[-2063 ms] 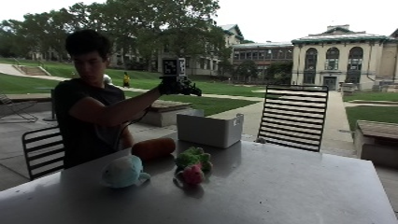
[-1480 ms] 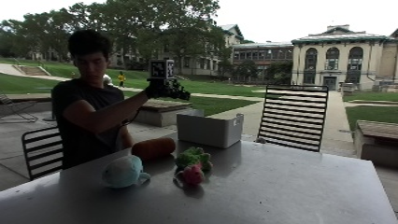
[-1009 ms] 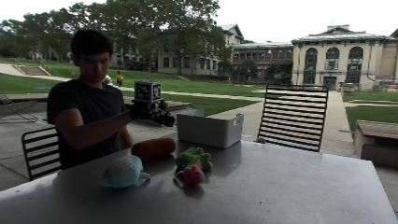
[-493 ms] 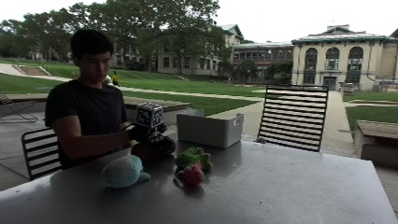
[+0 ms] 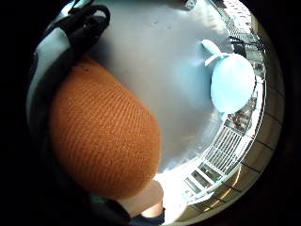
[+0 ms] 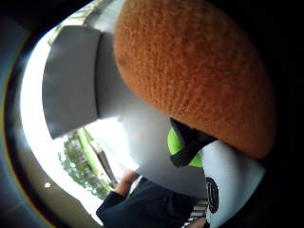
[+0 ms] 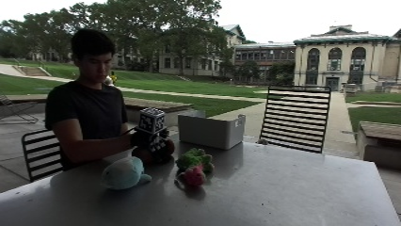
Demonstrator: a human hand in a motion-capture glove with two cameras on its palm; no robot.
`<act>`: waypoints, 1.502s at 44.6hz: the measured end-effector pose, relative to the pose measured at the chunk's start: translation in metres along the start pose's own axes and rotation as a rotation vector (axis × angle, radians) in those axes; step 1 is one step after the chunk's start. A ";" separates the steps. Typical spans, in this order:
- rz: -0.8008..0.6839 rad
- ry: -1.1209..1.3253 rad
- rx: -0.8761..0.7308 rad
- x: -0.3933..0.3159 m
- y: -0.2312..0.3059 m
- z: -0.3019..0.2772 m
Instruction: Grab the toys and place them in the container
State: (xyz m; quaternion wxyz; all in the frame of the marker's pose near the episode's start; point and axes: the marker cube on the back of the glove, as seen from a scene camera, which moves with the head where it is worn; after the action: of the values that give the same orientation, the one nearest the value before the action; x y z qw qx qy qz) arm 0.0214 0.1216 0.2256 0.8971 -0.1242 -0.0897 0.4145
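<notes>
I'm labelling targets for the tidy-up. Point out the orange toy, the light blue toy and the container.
orange toy (image 5: 101, 132): little finger side palm view, middle of its knitted body.
light blue toy (image 7: 124, 173): outside view, its round body.
container (image 7: 210, 132): outside view, its front wall.

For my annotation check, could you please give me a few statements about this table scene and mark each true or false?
1. The gloved hand is down on the orange toy. True.
2. The blue toy is in the container. False: it lies on the table.
3. The green toy lies beside the pink toy. True.
4. The container stands on the chair. False: it stands on the table.
</notes>
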 end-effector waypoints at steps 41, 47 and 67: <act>-0.026 -0.135 0.138 0.009 -0.024 -0.107; -0.036 -0.151 0.242 -0.001 -0.037 -0.185; -0.301 -0.166 0.364 -0.204 -0.039 -0.319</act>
State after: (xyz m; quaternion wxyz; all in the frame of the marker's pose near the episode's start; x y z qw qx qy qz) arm 0.0029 -0.1062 -0.0788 0.9457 0.0885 -0.1046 0.2946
